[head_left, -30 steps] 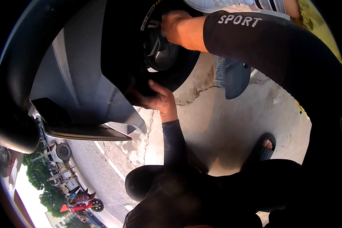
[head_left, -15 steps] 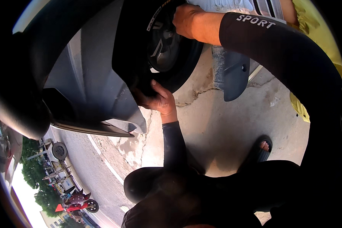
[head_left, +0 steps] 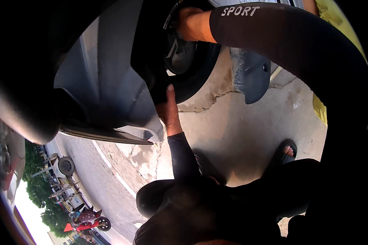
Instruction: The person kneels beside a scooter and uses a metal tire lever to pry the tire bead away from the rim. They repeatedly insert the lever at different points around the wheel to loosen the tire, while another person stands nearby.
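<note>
A wheel [head_left: 198, 75] with a black tyre and dark spoked rim sits beneath the grey bodywork [head_left: 110, 69] of a two-wheeler, at the top middle. My left hand [head_left: 170, 114] grips the tyre's lower edge, thumb up against it; its other fingers are hidden in shadow behind the panel. Over the rim, near the hub, is my right hand [head_left: 192, 25], curled inward. Its fingertips are in the dark, so what they hold cannot be made out. Just right of the tyre hangs a dark, scuffed mudguard piece [head_left: 251, 77].
Cracked concrete [head_left: 229, 134] lies below, with my sandalled foot [head_left: 288, 151] on it. Someone in yellow clothing [head_left: 321, 110] is close at the right. A road [head_left: 98, 171] with a parked vehicle carrying a spare wheel [head_left: 66, 166] and a red two-wheeler [head_left: 88, 222] runs at lower left.
My right hand has moved left and deeper over the rim. The left hand's thumb now points straighter up along the tyre. The whole view has shifted slightly.
</note>
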`<state>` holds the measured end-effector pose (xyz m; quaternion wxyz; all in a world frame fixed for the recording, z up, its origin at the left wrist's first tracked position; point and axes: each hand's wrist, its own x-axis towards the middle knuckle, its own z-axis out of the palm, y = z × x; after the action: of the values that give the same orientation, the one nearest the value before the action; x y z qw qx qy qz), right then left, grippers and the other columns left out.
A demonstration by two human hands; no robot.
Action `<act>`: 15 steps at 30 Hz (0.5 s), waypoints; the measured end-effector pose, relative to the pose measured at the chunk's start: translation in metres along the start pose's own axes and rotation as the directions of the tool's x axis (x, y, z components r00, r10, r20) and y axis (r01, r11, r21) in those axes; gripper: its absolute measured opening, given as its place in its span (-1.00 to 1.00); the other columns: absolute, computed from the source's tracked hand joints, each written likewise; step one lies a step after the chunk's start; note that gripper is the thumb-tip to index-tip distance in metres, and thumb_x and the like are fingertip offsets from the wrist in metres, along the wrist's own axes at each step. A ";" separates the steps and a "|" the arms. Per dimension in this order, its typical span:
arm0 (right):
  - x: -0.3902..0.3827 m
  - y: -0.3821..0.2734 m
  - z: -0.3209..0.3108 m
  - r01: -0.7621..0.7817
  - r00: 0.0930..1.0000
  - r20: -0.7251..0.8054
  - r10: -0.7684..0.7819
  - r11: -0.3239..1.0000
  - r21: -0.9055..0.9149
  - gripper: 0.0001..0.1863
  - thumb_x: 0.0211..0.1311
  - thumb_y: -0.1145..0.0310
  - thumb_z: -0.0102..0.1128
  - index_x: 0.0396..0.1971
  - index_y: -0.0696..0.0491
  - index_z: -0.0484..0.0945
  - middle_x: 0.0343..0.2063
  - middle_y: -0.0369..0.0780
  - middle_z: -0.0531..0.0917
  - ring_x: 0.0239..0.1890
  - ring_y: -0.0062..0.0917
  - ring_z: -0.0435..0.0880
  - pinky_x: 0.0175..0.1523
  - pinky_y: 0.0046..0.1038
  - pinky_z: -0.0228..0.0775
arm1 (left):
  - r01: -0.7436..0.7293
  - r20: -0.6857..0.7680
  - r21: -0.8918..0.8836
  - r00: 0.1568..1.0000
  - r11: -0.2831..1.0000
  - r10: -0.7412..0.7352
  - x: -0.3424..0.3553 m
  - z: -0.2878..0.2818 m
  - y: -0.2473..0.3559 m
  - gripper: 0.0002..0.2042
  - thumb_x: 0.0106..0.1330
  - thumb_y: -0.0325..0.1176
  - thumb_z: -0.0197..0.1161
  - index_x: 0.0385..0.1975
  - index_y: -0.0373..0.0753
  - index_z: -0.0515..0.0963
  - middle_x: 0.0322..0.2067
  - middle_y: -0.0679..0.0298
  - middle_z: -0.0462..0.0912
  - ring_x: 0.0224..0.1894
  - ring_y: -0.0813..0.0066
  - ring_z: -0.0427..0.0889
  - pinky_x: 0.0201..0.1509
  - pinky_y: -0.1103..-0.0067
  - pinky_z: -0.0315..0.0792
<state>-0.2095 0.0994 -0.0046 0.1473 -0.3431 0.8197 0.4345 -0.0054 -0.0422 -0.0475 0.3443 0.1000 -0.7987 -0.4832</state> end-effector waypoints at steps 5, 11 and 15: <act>-0.032 0.006 -0.044 0.106 0.984 -0.126 -0.123 0.985 -0.134 -0.75 0.23 0.26 0.24 -0.09 -0.14 0.69 -0.01 -0.43 0.65 0.10 -0.44 0.58 -0.08 -0.35 0.63 | -0.047 0.012 0.018 0.999 0.999 0.047 0.018 -0.026 0.010 -0.25 0.13 -0.10 0.43 0.21 -0.47 0.32 0.20 -0.05 0.43 0.24 0.18 0.42 0.36 0.42 0.22; -0.072 0.014 -0.019 0.040 0.944 -0.318 -0.084 0.989 -0.143 -0.80 0.22 0.31 0.22 -0.19 -0.09 0.72 -0.05 -0.39 0.67 0.06 -0.42 0.61 -0.09 -0.34 0.62 | 0.117 0.053 -0.187 0.993 0.975 -0.109 0.007 -0.010 0.015 -0.14 -0.01 -0.23 0.53 0.26 -0.48 0.21 0.23 -0.07 0.35 0.26 0.17 0.36 0.39 0.37 0.17; -0.070 0.022 -0.003 0.064 0.952 -0.303 -0.038 0.995 0.076 -0.84 0.16 0.36 0.22 -0.30 -0.07 0.74 -0.18 -0.33 0.72 -0.02 -0.38 0.66 -0.12 -0.34 0.62 | 0.121 0.044 -0.158 0.992 0.980 -0.116 0.011 -0.010 0.012 -0.16 -0.02 -0.23 0.52 0.24 -0.49 0.24 0.20 -0.06 0.38 0.23 0.17 0.40 0.37 0.38 0.20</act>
<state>-0.1740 0.1357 0.0484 0.0461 -0.4199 0.8410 0.3379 -0.0047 -0.0485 -0.0297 0.3081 0.1112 -0.7557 -0.5671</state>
